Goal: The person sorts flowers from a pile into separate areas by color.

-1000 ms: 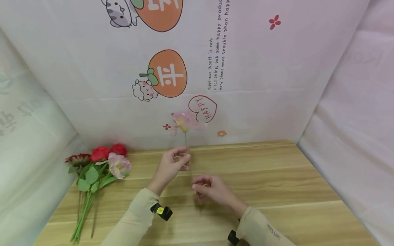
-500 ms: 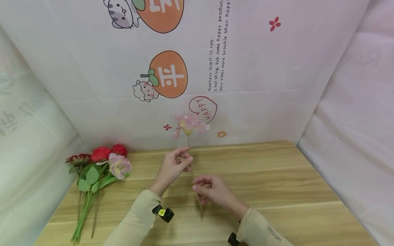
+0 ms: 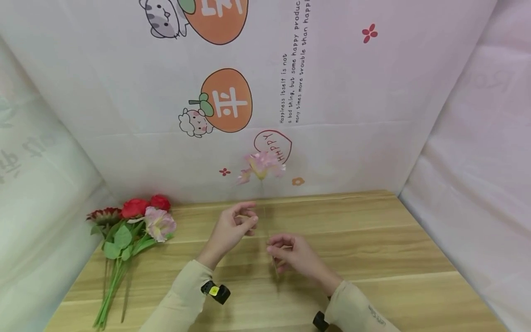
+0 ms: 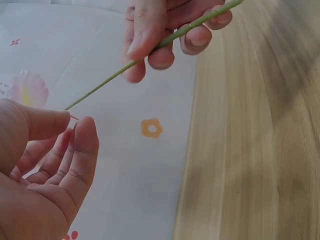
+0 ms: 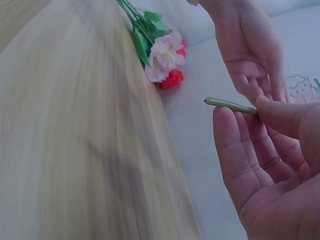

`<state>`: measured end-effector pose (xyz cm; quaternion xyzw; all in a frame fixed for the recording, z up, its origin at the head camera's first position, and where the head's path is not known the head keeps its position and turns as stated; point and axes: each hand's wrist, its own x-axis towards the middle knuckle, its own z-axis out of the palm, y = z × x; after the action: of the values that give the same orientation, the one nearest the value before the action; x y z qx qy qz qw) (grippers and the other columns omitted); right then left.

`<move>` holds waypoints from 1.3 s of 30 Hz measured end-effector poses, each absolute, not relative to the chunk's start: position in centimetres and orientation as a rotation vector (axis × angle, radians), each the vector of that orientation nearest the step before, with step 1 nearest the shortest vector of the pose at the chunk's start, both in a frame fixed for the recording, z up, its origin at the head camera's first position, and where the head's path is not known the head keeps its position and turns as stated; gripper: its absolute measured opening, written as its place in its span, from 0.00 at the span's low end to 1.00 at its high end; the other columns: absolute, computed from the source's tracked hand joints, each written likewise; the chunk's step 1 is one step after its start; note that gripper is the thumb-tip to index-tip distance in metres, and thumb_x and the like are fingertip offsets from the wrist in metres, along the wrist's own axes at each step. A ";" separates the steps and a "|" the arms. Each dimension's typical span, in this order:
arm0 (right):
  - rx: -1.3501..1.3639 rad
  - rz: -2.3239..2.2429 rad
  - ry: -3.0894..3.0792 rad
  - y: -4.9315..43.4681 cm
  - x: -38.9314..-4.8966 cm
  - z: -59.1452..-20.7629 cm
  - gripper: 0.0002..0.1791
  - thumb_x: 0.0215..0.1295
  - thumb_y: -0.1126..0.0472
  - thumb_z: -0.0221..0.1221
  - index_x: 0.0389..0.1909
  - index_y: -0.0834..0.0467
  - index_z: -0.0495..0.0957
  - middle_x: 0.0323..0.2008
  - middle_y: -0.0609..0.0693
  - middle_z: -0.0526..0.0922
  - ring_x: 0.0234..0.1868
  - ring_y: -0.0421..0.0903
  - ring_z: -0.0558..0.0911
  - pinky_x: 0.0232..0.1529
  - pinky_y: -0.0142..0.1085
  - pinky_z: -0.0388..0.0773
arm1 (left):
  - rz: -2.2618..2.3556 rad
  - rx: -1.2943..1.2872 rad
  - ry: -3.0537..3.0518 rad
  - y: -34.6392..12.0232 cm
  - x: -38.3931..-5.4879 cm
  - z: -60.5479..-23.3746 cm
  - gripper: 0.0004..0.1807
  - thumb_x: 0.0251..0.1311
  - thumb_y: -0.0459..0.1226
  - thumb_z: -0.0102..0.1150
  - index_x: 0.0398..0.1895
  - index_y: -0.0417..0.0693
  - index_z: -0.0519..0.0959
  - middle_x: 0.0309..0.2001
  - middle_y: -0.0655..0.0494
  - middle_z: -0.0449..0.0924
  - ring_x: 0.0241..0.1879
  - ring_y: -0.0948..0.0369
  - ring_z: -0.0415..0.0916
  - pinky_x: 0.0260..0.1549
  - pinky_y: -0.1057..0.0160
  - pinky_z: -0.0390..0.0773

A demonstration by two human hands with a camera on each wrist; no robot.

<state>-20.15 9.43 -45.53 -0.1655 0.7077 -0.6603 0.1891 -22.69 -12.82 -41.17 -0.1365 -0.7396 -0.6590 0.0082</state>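
Note:
A pink artificial flower (image 3: 261, 165) stands nearly upright above the table, its thin green stem (image 4: 106, 81) leaning slightly. My right hand (image 3: 296, 256) pinches that stem low down between thumb and fingers; the cut end (image 5: 217, 101) pokes out past the fingertips in the right wrist view. Just left of the stem is my left hand (image 3: 234, 226), its fingers loosely bent. A small gap shows between its thumb and forefinger in the left wrist view, and nothing is held there. In the head view its fingertips look apart from the stem.
On the table's left side lies a bunch of artificial flowers: red blooms (image 3: 135, 208), a dark red one (image 3: 104, 216), a pink one (image 3: 159, 224), with green leaves and stems. The wooden table (image 3: 352, 240) meets a printed white cloth (image 3: 352, 138) at its back edge.
The pink flower has shifted right with my right hand. My left fingers, earlier on the stem, have loosened and come away from it. The bunch has stayed put.

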 end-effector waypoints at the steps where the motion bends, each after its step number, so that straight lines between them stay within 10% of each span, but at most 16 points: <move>1: -0.462 -1.857 1.998 9.7 -20.2 -45.6 0.19 0.70 0.55 0.65 0.54 0.63 0.79 0.42 0.54 0.84 0.39 0.57 0.85 0.36 0.43 0.87 | -2.056 -0.424 -2.316 -12.9 -22.6 -41.1 0.20 0.68 0.29 0.63 0.62 0.38 0.76 0.45 0.43 0.79 0.37 0.52 0.84 0.35 0.58 0.88; 39: -0.197 -1.771 2.451 29.0 -22.1 -45.5 0.24 0.71 0.58 0.64 0.58 0.70 0.74 0.41 0.53 0.85 0.39 0.54 0.84 0.39 0.48 0.87 | -1.668 -0.356 -2.670 -26.2 -15.5 -41.4 0.20 0.71 0.37 0.62 0.61 0.37 0.74 0.56 0.38 0.75 0.40 0.55 0.84 0.38 0.57 0.86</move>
<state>-22.11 29.02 -45.49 -0.0648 0.8076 -0.5835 0.0554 -15.52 -26.18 -41.36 -0.1124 -0.8426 -0.5265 -0.0134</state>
